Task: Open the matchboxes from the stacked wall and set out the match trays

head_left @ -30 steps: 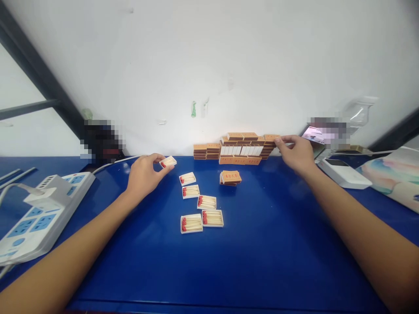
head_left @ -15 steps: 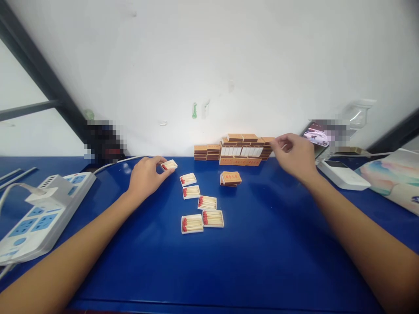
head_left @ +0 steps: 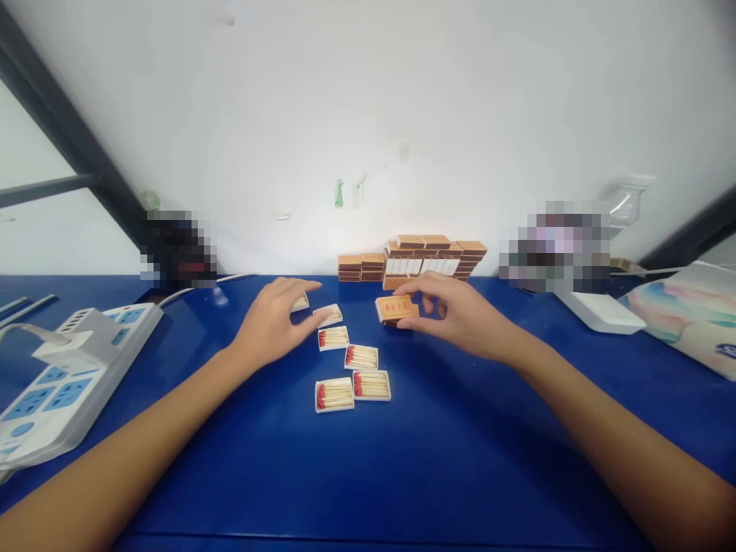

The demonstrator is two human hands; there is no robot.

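Matchboxes [head_left: 395, 308] in my right hand [head_left: 454, 313]
I'm pinching opposite edges, likely for steadiness; left hand [head_left: 273, 320] is hovering, fingers apart, by match trays [head_left: 333, 338].

1. Left hand [head_left: 276, 322]: bare, with slim fingers and a smooth back; the nails are too small to make out.
2. Right hand [head_left: 454, 310]: bare, likewise slender, the fingers narrowing towards rounded tips.
3. Left forearm [head_left: 149, 418]: bare, smooth in outline, narrow at the wrist and broadening steadily.
4. Right forearm [head_left: 598, 414]: bare, plain-surfaced, similarly tapered.
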